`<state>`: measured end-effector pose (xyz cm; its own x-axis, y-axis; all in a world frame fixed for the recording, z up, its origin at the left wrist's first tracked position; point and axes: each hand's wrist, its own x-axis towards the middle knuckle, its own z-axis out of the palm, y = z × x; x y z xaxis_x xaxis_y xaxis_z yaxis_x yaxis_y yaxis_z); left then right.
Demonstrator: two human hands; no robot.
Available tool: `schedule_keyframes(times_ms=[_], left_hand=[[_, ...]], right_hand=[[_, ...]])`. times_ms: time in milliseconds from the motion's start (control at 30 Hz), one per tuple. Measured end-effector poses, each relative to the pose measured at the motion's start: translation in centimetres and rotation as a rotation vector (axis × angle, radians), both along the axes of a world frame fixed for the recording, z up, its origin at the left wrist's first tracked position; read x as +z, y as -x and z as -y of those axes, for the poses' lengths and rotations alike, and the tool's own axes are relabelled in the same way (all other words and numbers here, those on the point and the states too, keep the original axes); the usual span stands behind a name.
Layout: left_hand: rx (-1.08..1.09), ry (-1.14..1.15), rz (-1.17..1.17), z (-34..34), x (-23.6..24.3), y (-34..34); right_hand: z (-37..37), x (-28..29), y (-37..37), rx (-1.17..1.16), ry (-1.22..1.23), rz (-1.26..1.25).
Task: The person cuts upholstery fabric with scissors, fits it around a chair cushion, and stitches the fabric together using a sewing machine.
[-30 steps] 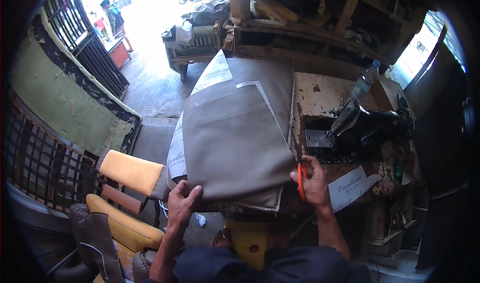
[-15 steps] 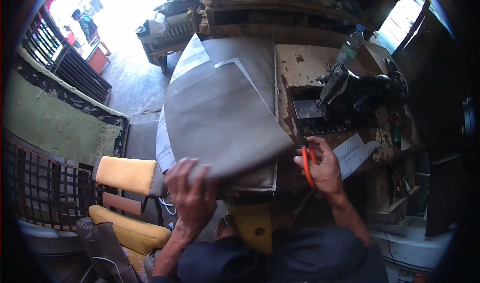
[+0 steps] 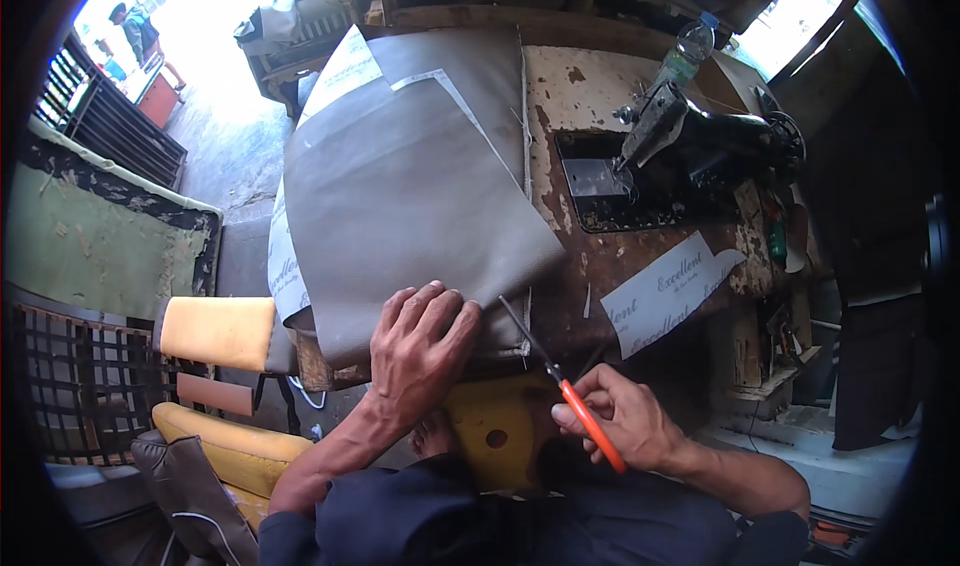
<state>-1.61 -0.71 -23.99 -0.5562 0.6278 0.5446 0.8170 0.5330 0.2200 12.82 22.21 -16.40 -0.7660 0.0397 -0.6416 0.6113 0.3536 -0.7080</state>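
Note:
A large piece of grey-brown upholstery vinyl [image 3: 410, 186] lies folded and layered on the worn sewing table [image 3: 552, 66], with bits of its printed white backing showing. My left hand [image 3: 422, 341] rests on the near edge of the vinyl, fingers stretched out over it. In my right hand [image 3: 630, 416] is a pair of scissors [image 3: 592, 424] with orange handles. Their dark blades point up and left, close to the vinyl's near right corner, and look nearly together. Whether they touch the material I cannot tell.
A black sewing machine [image 3: 690, 146] stands on the table's right side, a plastic bottle [image 3: 690, 51] behind it. A printed white-backed scrap [image 3: 660, 291] lies before it. Yellow cushions [image 3: 215, 333] sit at left. Far off at upper left, a person [image 3: 140, 36] stands by a red table.
My left hand has moved right along the vinyl's edge, and the near flap now lies flat. The scissors have come lower and turned so their blades point toward the vinyl. The whole view has shifted.

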Motion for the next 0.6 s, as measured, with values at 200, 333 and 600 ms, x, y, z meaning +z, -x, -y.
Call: schedule_keyframes(times_ms=[200,333,600], left_hand=[[0.045,-0.068,-0.043,-0.5,-0.8,-0.2],[0.039,-0.063,-0.06,-0.2,-0.8,-0.3],[0.039,-0.083,-0.099,-0.1,-1.1,-0.2]], right_hand=[[1.1,-1.2,0.3,-0.093,0.051,0.046],[2.0,-2.4,1.3,-0.159,0.122,0.03],[2.3,-2.1,3.3,-0.064,0.016,-0.001]])
